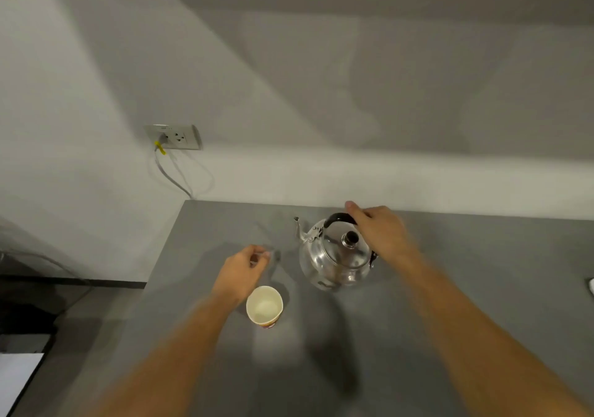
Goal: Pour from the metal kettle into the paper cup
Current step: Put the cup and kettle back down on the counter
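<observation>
A shiny metal kettle [334, 257] with a black handle and black lid knob stands on the grey table [450, 304], its spout pointing left and away. My right hand [377, 228] lies over the black handle, fingers curled around it. A white paper cup [264, 306] with a red-printed base stands upright in front and to the left of the kettle; it looks empty inside. My left hand [242, 272] hovers just behind and left of the cup, fingers loosely curled, holding nothing and not touching the cup.
The table's left edge drops off near a dark floor area [25, 313]. A wall socket [175, 137] with a plugged grey cable sits on the wall beyond the table's far left corner. A small white object [590, 286] lies at the right edge.
</observation>
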